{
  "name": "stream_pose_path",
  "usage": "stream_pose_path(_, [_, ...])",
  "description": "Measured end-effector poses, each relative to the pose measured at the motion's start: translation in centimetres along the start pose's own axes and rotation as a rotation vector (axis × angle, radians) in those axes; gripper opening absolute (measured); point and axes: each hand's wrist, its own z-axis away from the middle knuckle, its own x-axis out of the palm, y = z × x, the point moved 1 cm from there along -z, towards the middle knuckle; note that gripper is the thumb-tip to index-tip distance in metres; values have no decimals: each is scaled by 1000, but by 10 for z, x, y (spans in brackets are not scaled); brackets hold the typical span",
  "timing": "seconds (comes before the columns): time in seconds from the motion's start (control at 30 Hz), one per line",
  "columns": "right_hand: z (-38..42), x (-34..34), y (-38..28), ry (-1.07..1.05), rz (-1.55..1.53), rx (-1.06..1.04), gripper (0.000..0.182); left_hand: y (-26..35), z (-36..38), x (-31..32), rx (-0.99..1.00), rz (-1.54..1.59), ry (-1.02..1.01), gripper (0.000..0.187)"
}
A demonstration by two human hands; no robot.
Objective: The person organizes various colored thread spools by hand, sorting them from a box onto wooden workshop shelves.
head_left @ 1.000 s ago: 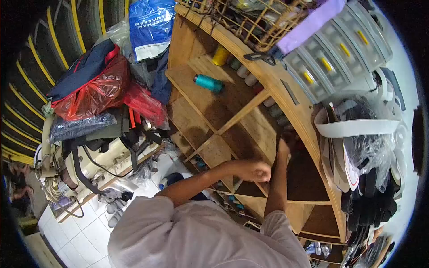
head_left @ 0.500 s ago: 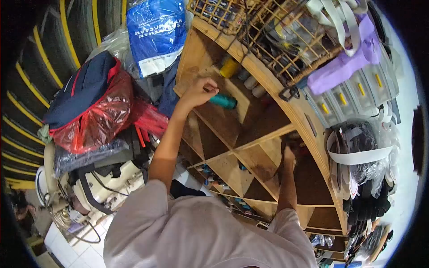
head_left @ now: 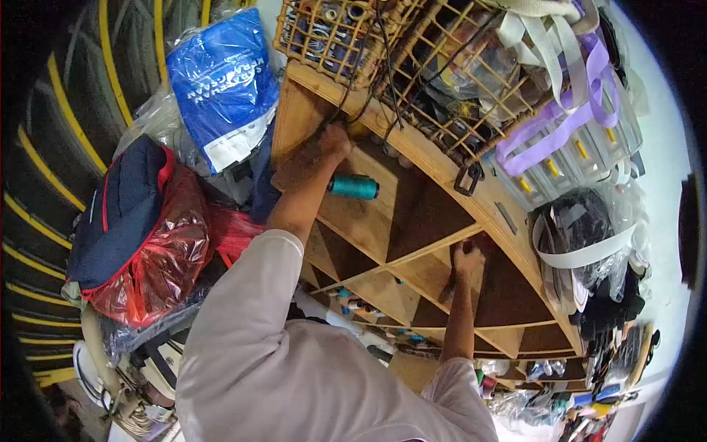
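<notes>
My left hand reaches into the upper left compartment of the wooden shelf. Its fingers are curled and partly in shadow, so what they hold cannot be made out. Just below and to the right of it lies a teal thread spool. In a compartment further right, my right hand has its fingers bent around something dark and too small to name.
Wicker baskets and a purple strap sit on the shelf top. A blue plastic package and a navy and red bag are at the left. Wrapped black goods hang at the right.
My left hand has moved up and deeper into its compartment, beside the teal spool. My right hand has shifted slightly left. The view has turned, and the yellow spool is out of sight.
</notes>
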Motion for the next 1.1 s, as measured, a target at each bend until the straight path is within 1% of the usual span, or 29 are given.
stream_pose_path(0.03, [-5, 10, 18, 26, -27, -23, 22, 10, 14, -16, -31, -36, -69, 54])
stream_pose_path(0.07, [-6, 6, 14, -67, -57, -17, 46, -4, 8, -4, 87, -38, 22, 53])
stream_pose_path(0.1, [-8, 5, 15, -160, -88, -12, 70, -8, 11, -5, 204, -50, 115, 52])
stream_pose_path(0.17, [-8, 9, 12, -89, -26, -1, 67, -9, 13, -5, 120, 32, 169, 51])
stream_pose_path(0.2, [1, -8, -15, -147, 20, 36, 67, -4, 20, -11, 91, 61, 185, 51])
stream_pose_path(0.27, [-4, -5, -8, -144, 115, 28, 67, 9, 34, -18, -34, -31, 116, 48])
stream_pose_path(0.3, [-5, -5, -5, -143, 163, 24, 67, -2, 25, -2, -37, -20, 115, 48])
stream_pose_path(0.33, [-7, -8, -7, -203, 178, 35, 67, -24, 7, 25, 41, 36, 209, 46])
stream_pose_path(0.37, [-8, 3, 3, -154, 120, 26, 66, -34, -3, 38, 118, 91, 305, 46])
stream_pose_path(0.4, [-11, 15, 18, -105, 62, 13, 65, -31, 2, 37, 116, 97, 306, 46])
stream_pose_path(0.47, [-12, 16, 22, -115, 15, 15, 64, -17, 26, 15, 158, -215, 513, 43])
stream_pose_path(0.5, [1, -10, -18, -161, 128, 50, 62, -10, 29, 1, 162, -213, 509, 43])
stream_pose_path(0.53, [16, -38, -65, -213, 242, 80, 60, -3, 32, -15, 67, -188, 366, 42])
stream_pose_path(0.57, [16, -39, -62, -209, 241, 84, 60, 5, 35, -28, -26, -163, 223, 41])
stream_pose_path(0.6, [14, -36, -58, -211, 196, 64, 59, 13, 39, -38, -83, -151, 219, 34])
stream_pose_path(0.63, [10, -24, -42, -207, 151, 53, 57, 7, 30, -31, -78, -155, 219, 34])
stream_pose_path(0.7, [3, 1, -10, -202, 61, 31, 54, -6, 18, -21, -77, -162, 267, 28])
stream_pose_path(0.73, [-2, 17, 11, -61, -65, -60, 33, 13, 37, -45, -105, -136, 246, 22])
stream_pose_path(0.77, [-6, 24, 20, 84, -191, -153, 13, 18, 43, -53, -97, -137, 247, 22])
stream_pose_path(0.8, [-6, 19, 17, 12, -131, -88, 15, 20, 45, -59, -101, -134, 203, 21])
stream_pose_path(0.83, [-7, 16, 14, 16, -139, -86, 15, 22, 48, -66, -105, -132, 159, 21])
stream_pose_path(0.87, [-5, 14, 9, 2, -124, -89, 17, 24, 52, -74, -99, -138, 165, 21])
stream_pose_path(0.9, [-4, 11, 6, -13, -108, -91, 19, 27, 59, -81, -50, -179, 83, 21])
stream_pose_path(0.93, [2, -8, -13, -38, -47, -126, 23, 28, 67, -85, -1, -220, 1, 23])
stream_pose_path(0.97, [2, -14, -22, -37, -57, -123, 23, 32, 79, -86, 139, -291, 53, 28])
stream_pose_path(1.0, [4, -17, -27, -16, 2, -132, 31, 37, 96, -83, 277, -362, 99, 33])
stream_pose_path(1.07, [-4, 10, 5, -21, -161, -93, 38, 79, 148, -123, 241, -273, -213, 47])
stream_pose_path(1.1, [-5, 13, 10, -25, -159, -95, 37, 57, 158, -103, 236, -281, -217, 47])
